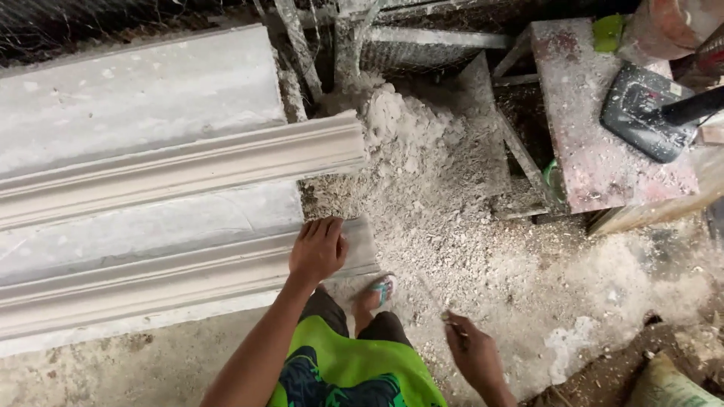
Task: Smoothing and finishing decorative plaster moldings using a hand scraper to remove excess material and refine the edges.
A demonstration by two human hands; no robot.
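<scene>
The left hand (318,249) rests flat, fingers spread, on the end of the nearer long white moulded plaster cornice (151,264), which lies beside a second cornice (181,166); the right hand (473,354) pinches a small thin object (452,324) above the rubble-strewn floor (483,249).

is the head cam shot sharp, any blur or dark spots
Head view: the plaster moulding and the left hand resting on it are evenly lit and sharp; the right hand with its small tool is slightly motion-blurred; the wire mesh along the top edge sits in deep shadow; no glare.
</scene>
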